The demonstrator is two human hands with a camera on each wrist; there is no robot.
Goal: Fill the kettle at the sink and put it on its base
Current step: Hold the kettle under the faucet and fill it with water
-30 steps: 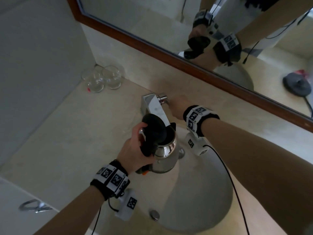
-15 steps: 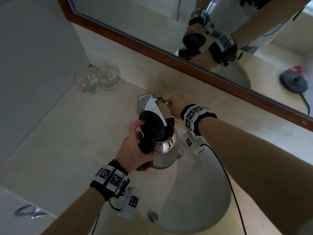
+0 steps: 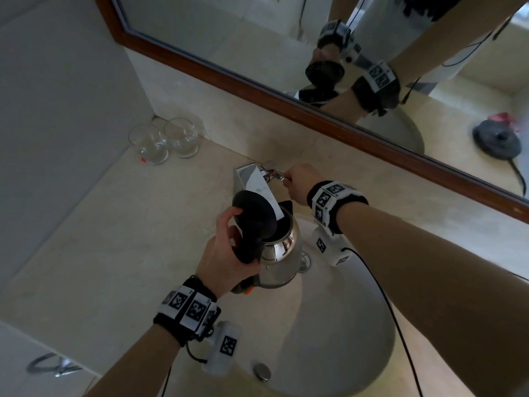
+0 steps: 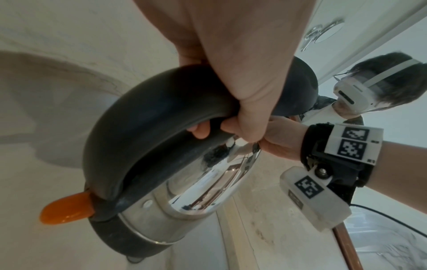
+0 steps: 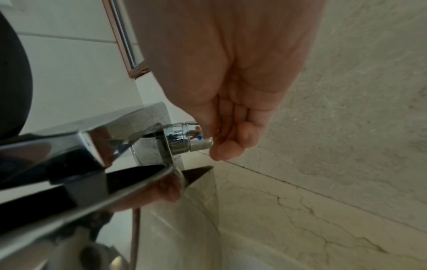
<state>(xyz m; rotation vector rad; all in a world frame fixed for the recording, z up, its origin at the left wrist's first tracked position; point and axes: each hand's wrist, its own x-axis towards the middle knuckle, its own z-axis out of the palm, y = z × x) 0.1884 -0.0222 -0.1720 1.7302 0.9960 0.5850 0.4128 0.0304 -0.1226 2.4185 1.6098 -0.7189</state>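
I'm at the filling step: my left hand (image 3: 226, 253) grips the kettle (image 3: 282, 247) by its handle, lid open under the tap spout (image 3: 257, 187) over the sink (image 3: 337, 353), while my right hand (image 3: 300, 181) pinches the tap knob (image 5: 188, 136), which I judge needs turning next.

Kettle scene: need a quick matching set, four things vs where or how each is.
Things:
1. kettle
2. glasses
3. right hand
4. kettle base

States:
A. seen only in the mirror
B. on the tap control
C. held under the spout, lid open
D. in the counter's back corner

Pairs: 1-C, 2-D, 3-B, 4-A
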